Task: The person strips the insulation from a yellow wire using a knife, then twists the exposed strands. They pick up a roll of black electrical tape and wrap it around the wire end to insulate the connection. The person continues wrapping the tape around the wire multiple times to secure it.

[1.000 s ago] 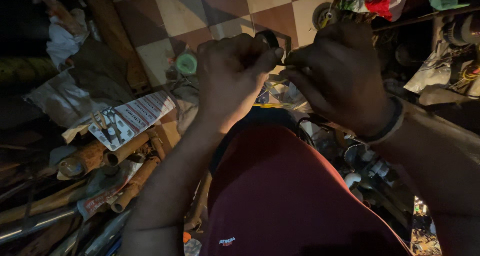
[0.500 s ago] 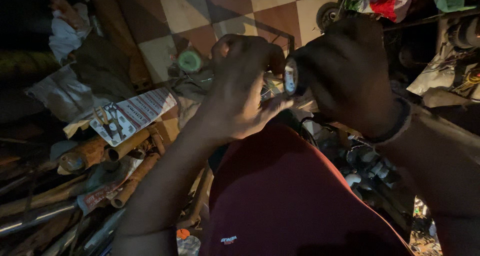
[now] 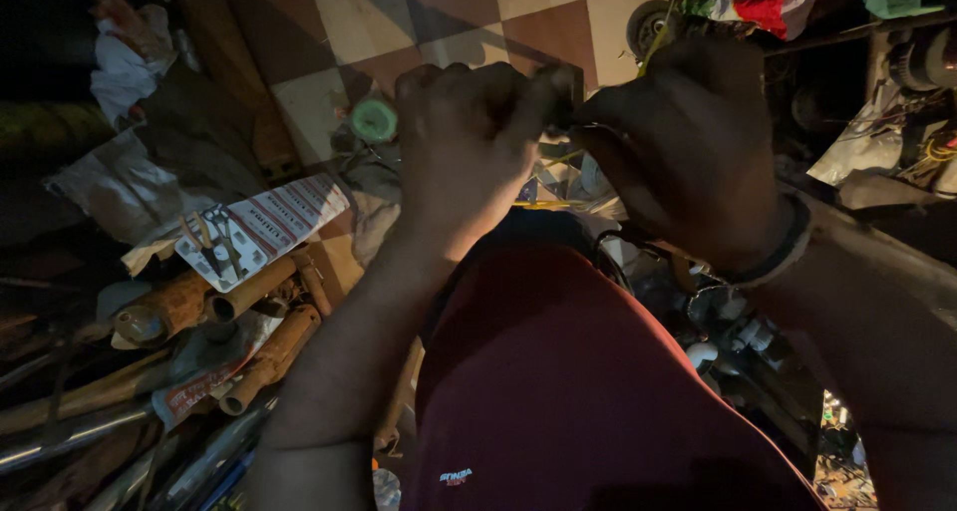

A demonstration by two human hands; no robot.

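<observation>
Two hands met at the top of the view, above one dark red shirt (image 3: 588,371) that filled the lower middle. Between them sat a single small dark part (image 3: 563,97) — too dim and too hidden to tell its kind — pinched where the fingertips came together. The left hand (image 3: 474,152) was curled shut, knuckles up, its thumb and forefinger pressed onto the part from the left side. The right hand (image 3: 688,147) was likewise closed, its back toward the camera, gripping the same part from the right, so the piece lay right at the meeting of the two hands. Both forearms rose from the lower corners and bent inward; the right wrist carried one dark band (image 3: 783,247).

Below the hands lay a floor of cream and brown checked tiles (image 3: 449,12). One round pale green cap (image 3: 373,121) lay just left of the left hand. Further left sat one flat white card pack with red stripes (image 3: 261,227), and under it three rusty brown metal pipes (image 3: 234,317) — lying side by side at a slant among dark clutter.
</observation>
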